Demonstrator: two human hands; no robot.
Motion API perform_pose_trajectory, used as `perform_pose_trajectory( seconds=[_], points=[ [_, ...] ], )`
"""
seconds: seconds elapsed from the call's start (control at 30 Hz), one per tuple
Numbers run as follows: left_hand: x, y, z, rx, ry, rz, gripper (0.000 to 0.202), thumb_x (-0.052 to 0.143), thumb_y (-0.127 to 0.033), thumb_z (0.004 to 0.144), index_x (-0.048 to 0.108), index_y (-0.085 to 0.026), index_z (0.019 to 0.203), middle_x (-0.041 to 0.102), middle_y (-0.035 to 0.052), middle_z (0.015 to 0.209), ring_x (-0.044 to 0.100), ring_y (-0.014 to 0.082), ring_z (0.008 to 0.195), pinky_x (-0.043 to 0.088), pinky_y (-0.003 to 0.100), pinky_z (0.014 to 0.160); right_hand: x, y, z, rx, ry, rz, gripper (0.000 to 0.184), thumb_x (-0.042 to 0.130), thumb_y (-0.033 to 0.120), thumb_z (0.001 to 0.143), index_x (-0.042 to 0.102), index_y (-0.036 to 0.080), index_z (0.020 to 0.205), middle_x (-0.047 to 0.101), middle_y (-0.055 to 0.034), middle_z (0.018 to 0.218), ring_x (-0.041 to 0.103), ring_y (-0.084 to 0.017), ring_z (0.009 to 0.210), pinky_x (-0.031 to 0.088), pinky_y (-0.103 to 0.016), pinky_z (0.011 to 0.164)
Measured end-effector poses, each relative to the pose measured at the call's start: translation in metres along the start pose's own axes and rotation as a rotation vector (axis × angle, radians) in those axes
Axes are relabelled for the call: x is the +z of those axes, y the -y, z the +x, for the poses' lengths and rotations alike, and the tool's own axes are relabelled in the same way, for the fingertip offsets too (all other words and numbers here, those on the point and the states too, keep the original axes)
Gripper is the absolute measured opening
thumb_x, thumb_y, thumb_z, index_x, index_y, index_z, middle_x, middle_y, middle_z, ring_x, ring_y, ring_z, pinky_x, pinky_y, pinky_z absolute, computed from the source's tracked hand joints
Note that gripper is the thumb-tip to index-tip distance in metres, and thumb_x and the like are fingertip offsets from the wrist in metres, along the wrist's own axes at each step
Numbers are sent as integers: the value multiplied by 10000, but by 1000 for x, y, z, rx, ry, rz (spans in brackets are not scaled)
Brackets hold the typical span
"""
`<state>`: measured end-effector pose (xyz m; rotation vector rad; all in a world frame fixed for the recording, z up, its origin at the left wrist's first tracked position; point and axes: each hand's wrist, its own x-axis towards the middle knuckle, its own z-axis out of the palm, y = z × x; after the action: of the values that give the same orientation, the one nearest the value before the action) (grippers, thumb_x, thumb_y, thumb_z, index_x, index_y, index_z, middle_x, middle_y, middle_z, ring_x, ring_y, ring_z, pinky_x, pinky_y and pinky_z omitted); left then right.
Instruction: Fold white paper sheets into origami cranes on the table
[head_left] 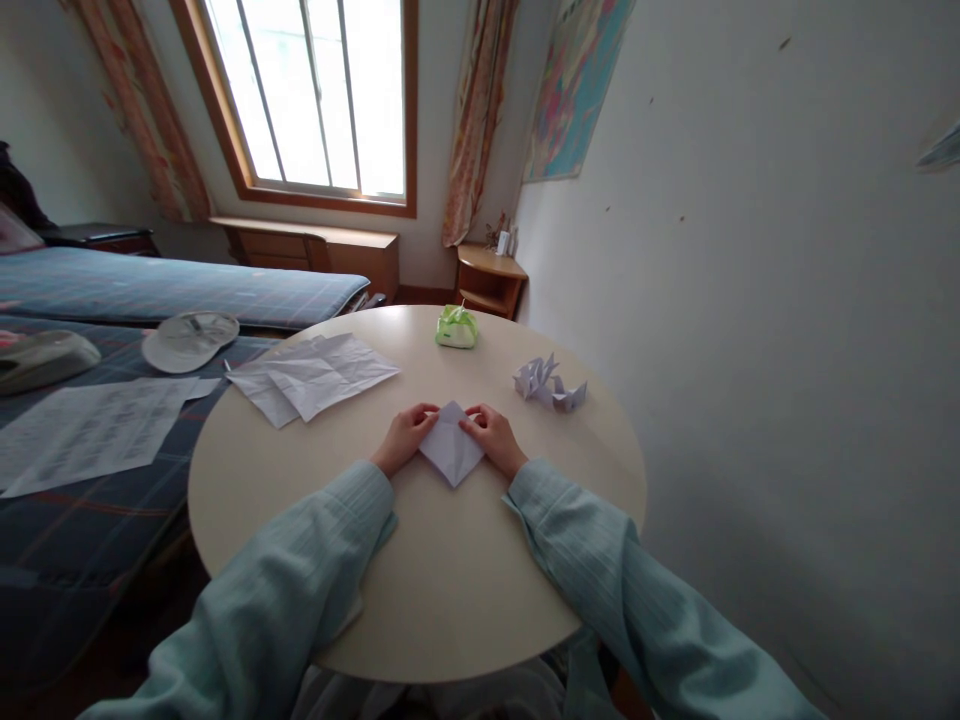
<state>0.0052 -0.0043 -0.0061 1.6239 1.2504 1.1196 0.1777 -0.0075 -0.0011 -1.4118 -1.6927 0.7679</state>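
Head-worn view, looking forward, down over table (pixel 450 590).

Daylight comes in at the window (pixel 330 110) over there, its panes burnt to white. The room itself sits dim: the right-hand wall (pixel 750 330) goes grey and darkens low down, and beneath the near bed (pixel 90 535) it's almost black. The table (pixel 450 580) has a soft sheen; the paper (pixel 452 452) looks pale, its creases faint. Toward the edges, shapes lean and stretch. Print on the sheet (pixel 97 430) smears past reading.
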Motion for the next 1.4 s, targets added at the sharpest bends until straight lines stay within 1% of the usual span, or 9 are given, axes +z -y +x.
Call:
perform_pose_trajectory(
  seconds=[0.33, 0.57, 0.77, 0.87, 0.93, 1.03, 1.1, 1.23, 1.4],
  points=[
    [1, 0, 1, -20, -15, 6, 363, 492, -392, 712, 625, -112, 901, 518, -12, 556, 433, 91, 496, 300, 192, 442, -1, 1, -3, 17, 2, 125, 285, 561, 379, 664, 528, 169, 856, 451, 58, 521, 429, -97, 493, 310, -209, 469],
    [0, -3, 1, -29, -35, -34, 292, 498, -360, 719, 597, -125, 861, 543, 0, 611, 467, 98, 546, 328, 186, 463, 0, 1, -4, 48, -17, 202, 277, 563, 384, 653, 470, 181, 817, 579, -7, 686, 547, -140, 636, 406, -247, 562],
    [-2, -4, 3, -63, -40, -170, 284, 510, -368, 718, 544, -127, 864, 573, 14, 668, 507, 109, 591, 362, 192, 495, 0, -5, -1, 26, -76, 197, 222, 568, 370, 655, 483, 180, 733, 591, -30, 747, 557, -149, 703, 437, -277, 655],
    [-6, -7, 3, -81, 13, -244, 396, 522, -434, 710, 546, -131, 963, 584, 12, 700, 508, 104, 588, 362, 191, 495, -1, -7, 0, 37, -98, 230, 216, 559, 368, 668, 507, 177, 752, 596, -35, 756, 555, -148, 715, 445, -273, 658],
    [-11, -10, 2, -120, 94, -308, 500, 523, -484, 705, 521, -148, 1076, 593, 9, 723, 509, 102, 577, 369, 192, 492, -1, -7, -1, 48, -106, 245, 223, 553, 372, 675, 526, 174, 773, 605, -42, 775, 556, -151, 726, 448, -269, 646],
    [-17, -15, 0, -158, 232, -409, 608, 585, -481, 669, 476, -169, 1179, 621, 54, 917, 560, 130, 706, 425, 217, 583, -1, -6, -2, 67, -88, 265, 227, 547, 367, 678, 559, 169, 789, 617, -46, 800, 563, -151, 723, 446, -261, 623],
    [-20, -16, 1, -173, 290, -408, 581, 622, -456, 649, 527, -151, 1135, 621, 76, 984, 566, 151, 777, 436, 230, 638, -1, -4, -3, 81, -59, 270, 232, 543, 360, 678, 588, 165, 795, 623, -46, 802, 565, -146, 695, 438, -257, 604],
    [-22, -12, 4, -128, 324, -320, 503, 671, -391, 619, 596, -129, 1043, 615, 79, 1019, 557, 156, 811, 431, 242, 694, -3, -1, -2, 98, -30, 267, 244, 539, 344, 677, 632, 161, 808, 644, -49, 805, 566, -144, 681, 428, -253, 589],
    [-26, -11, 5, -145, 412, -317, 653, 728, -312, 565, 517, -162, 1164, 617, 61, 955, 565, 157, 805, 447, 260, 714, -4, -1, 4, 98, -53, 254, 265, 543, 344, 676, 654, 152, 821, 658, -60, 838, 569, -146, 710, 435, -244, 599]
  ],
)
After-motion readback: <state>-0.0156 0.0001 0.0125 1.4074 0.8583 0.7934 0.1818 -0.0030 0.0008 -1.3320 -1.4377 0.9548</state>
